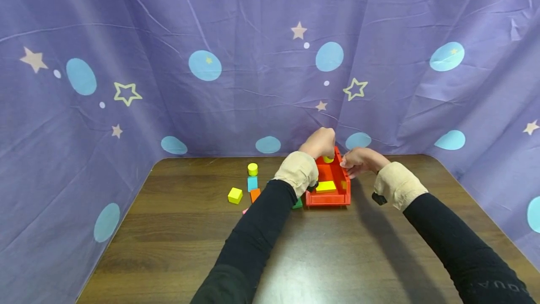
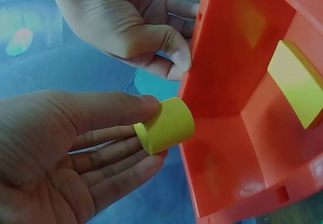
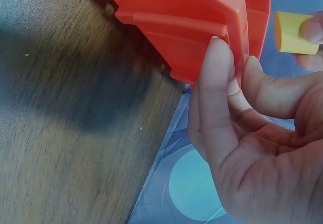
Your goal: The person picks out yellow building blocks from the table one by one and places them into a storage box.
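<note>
A yellow cylinder block (image 2: 169,125) is pinched between the thumb and fingers of my left hand (image 1: 319,143), at the far end of a red bin (image 1: 328,199). In the left wrist view the block hangs beside the bin's rim, apart from the floor inside. My right hand (image 1: 362,160) pinches the bin's right wall, thumb on one side and fingers on the outer face, as the right wrist view shows. Inside the bin lies a flat yellow block (image 1: 326,186).
Left of the bin stand a yellow cylinder (image 1: 252,169), a blue block (image 1: 252,183), an orange block (image 1: 255,195) and a yellow cube (image 1: 235,195). A green block (image 1: 297,203) and a pink piece are partly hidden by my left arm. A purple curtain (image 1: 236,107) hangs behind the wooden table (image 1: 177,229).
</note>
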